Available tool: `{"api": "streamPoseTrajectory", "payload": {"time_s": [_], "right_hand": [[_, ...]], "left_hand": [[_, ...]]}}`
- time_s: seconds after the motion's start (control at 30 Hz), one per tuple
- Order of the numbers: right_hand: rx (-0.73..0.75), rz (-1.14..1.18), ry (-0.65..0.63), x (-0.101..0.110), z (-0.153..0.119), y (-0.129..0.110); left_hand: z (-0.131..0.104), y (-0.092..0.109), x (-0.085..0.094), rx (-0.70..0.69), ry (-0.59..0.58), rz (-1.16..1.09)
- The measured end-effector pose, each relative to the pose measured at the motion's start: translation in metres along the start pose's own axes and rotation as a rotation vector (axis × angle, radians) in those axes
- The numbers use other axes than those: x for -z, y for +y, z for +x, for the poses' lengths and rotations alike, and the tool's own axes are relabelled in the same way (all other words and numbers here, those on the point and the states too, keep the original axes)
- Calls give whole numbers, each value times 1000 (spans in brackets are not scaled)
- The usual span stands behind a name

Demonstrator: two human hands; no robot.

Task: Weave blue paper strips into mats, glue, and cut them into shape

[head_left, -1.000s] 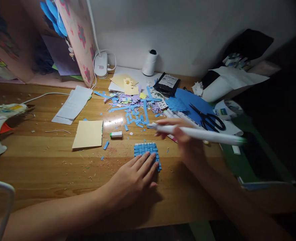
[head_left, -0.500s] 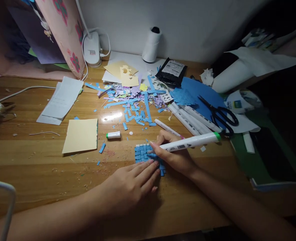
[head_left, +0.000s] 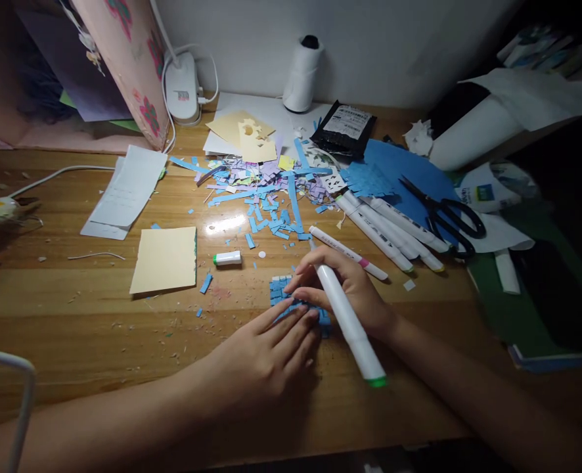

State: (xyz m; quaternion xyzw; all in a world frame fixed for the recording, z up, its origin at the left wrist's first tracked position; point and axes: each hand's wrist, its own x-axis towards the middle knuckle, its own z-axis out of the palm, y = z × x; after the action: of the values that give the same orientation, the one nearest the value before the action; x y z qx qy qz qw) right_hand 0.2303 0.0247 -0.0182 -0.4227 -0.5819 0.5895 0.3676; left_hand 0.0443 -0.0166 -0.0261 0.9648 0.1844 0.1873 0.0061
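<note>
Two hands, left (head_left: 266,358) flat on woven blue paper (head_left: 278,289), right (head_left: 357,286) around a marker (head_left: 346,320); purple sheet (head_left: 87,89) inside pink box (head_left: 128,75).

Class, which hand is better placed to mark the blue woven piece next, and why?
Probably the right hand: it holds the white marker near the blue woven piece, while the left hand covers part of that piece.

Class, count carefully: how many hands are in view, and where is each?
2: the left hand lies over the woven blue paper; the right hand, beside it, holds a white marker.
</note>
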Motion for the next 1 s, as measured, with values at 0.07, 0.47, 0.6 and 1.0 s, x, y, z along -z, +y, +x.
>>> {"api": "streamPoseTrajectory", "payload": {"time_s": [0.07,0.47,0.6,1.0], "right_hand": [[-5,20,-55,2,0,-1],[60,35,28,3,3,-3],[31,76,55,3,5,-4],[1,173,-6,4,3,-4]], "left_hand": [[1,0,1,1,10,-23],[1,-1,1,-11,-1,-29],[1,-1,0,-8,-13,-23],[1,-4,5,-31,-37,-56]]}}
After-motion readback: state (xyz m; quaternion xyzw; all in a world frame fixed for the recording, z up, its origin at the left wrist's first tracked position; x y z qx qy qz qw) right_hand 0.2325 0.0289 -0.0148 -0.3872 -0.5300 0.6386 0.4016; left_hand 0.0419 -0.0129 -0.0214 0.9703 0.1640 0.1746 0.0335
